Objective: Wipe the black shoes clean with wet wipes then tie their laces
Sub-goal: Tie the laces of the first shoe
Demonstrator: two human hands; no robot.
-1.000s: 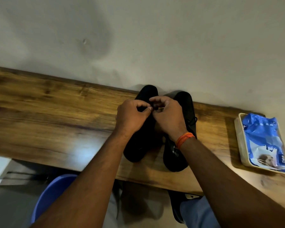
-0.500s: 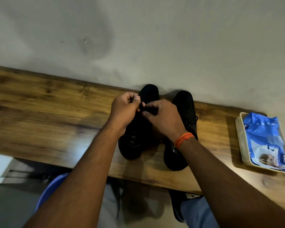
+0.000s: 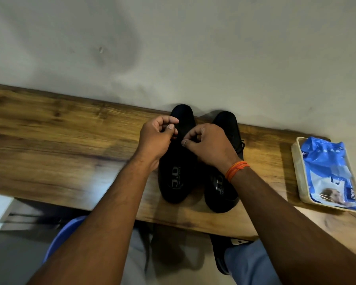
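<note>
Two black shoes stand side by side on the wooden shelf [image 3: 60, 145], toes toward the wall. Over the left shoe [image 3: 176, 177], my left hand [image 3: 155, 138] and my right hand [image 3: 209, 146] each pinch a black lace end between thumb and forefinger, a small gap between them. The laces themselves are hard to see against the black upper. The right shoe [image 3: 224, 194] lies partly under my right wrist; its laces show at its right side. A blue pack of wet wipes [image 3: 327, 171] lies at the far right.
The wipes pack sits in a cream tray [image 3: 296, 173] on the shelf's right end. A grey wall rises right behind the shoes. Below the shelf edge are my knees, a blue stool [image 3: 64, 235] and a dark sandal [image 3: 220, 254].
My hands have drawn slightly apart over the left shoe, the left one moving left and up. The shoes and the tray have not moved.
</note>
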